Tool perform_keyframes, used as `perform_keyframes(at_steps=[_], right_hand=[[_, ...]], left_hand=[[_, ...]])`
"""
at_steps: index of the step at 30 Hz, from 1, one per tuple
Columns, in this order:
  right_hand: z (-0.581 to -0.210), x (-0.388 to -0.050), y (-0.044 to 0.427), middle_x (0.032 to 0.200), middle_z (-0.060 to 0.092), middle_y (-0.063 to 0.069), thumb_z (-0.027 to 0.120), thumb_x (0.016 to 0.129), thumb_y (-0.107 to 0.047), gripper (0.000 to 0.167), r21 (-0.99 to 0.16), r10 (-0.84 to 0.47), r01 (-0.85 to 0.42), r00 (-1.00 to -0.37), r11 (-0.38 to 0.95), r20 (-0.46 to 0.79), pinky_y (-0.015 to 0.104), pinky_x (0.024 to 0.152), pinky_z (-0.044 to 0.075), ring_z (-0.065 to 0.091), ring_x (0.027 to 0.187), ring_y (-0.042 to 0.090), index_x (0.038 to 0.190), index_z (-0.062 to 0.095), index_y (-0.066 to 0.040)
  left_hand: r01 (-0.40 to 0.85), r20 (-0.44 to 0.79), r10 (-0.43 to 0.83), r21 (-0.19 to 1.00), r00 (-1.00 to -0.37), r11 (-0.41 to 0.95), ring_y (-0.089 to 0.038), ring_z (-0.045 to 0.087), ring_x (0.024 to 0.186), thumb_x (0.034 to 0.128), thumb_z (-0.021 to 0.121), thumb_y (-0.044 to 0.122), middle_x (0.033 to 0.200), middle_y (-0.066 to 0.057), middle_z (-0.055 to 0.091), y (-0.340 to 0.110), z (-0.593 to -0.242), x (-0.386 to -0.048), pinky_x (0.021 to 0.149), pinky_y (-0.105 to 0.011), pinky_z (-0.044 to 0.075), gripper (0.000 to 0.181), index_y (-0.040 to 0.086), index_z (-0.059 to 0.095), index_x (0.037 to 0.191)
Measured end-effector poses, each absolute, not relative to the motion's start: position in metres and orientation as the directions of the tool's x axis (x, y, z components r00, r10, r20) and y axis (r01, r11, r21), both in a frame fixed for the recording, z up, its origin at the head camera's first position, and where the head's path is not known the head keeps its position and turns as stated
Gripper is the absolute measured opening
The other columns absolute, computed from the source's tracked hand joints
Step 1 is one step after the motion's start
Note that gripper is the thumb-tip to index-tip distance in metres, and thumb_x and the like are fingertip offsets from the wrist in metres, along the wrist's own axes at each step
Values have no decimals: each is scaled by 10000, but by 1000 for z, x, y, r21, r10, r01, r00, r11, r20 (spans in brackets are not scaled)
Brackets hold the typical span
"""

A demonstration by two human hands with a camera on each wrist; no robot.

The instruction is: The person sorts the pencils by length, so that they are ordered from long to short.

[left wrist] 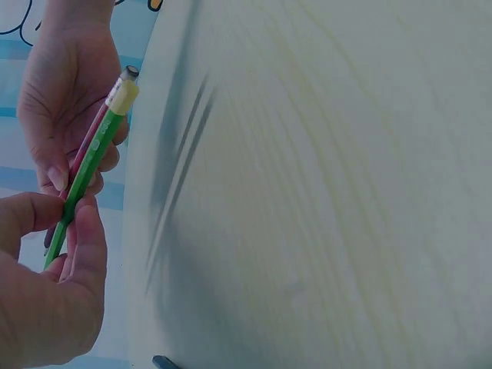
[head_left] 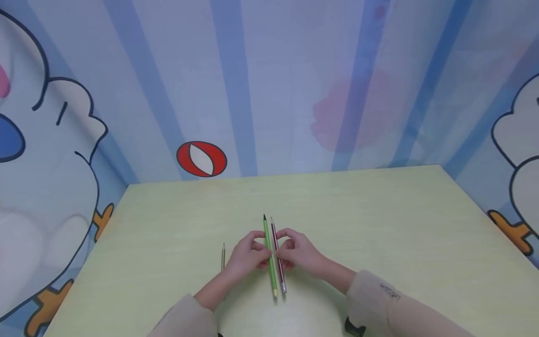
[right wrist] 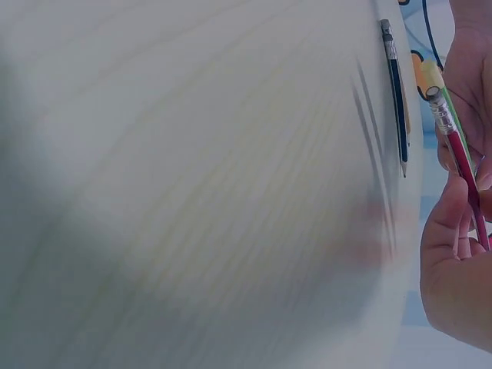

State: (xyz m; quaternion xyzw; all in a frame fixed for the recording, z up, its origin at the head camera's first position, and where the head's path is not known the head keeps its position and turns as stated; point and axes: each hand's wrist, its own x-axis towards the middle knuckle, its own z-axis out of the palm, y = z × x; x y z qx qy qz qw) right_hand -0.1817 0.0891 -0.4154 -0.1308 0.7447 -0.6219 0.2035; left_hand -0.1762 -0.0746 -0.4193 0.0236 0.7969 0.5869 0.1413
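Note:
Above the table, my left hand pinches a green pencil with a pale yellow end. Close on its right, my right hand pinches a dark red pencil with a metal band and eraser end. The two pencils stand side by side, points away from me, nearly parallel. In the left wrist view, the green pencil partly covers the red one. The right wrist view shows the red pencil in front, with the green one behind it.
Left of my left hand, pencils lie on the pale wooden table, partly hidden by that arm. The right wrist view shows a dark pencil beside a light one. A cartoon-printed wall borders the table.

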Motion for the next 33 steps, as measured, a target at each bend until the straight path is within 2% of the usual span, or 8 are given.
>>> perform_keyframes(at_steps=[9, 18, 33], right_hand=[[-424, -183, 116, 690, 558, 47, 516, 816, -23, 360, -973, -397, 75, -904, 217, -158, 258, 531, 481, 536, 536, 122, 1161, 420, 14], [-424, -177, 145, 663, 558, 28, 514, 817, -17, 373, -960, -344, 106, -919, 260, -195, 256, 526, 473, 537, 533, 106, 1165, 397, 54], [-424, -164, 182, 625, 516, -4, 514, 813, -5, 424, -964, -289, 153, -933, 216, -213, 227, 489, 463, 507, 502, 102, 1195, 351, 78]], left_hand=[[-99, -200, 227, 915, -953, 391, -123, 580, 611, 798, 591, 74, 829, -103, 599, -48, -422, -189, 577, -244, 514, 438, 36, 442, 1208], [-137, -263, 205, 867, -943, 479, -125, 584, 614, 795, 612, 106, 821, -62, 607, -27, -428, -211, 582, -241, 492, 444, 54, 454, 1206], [-160, -286, 144, 812, -947, 561, -102, 576, 539, 762, 633, 68, 739, -59, 634, -7, -436, -232, 549, -215, 475, 430, 23, 493, 1167]])
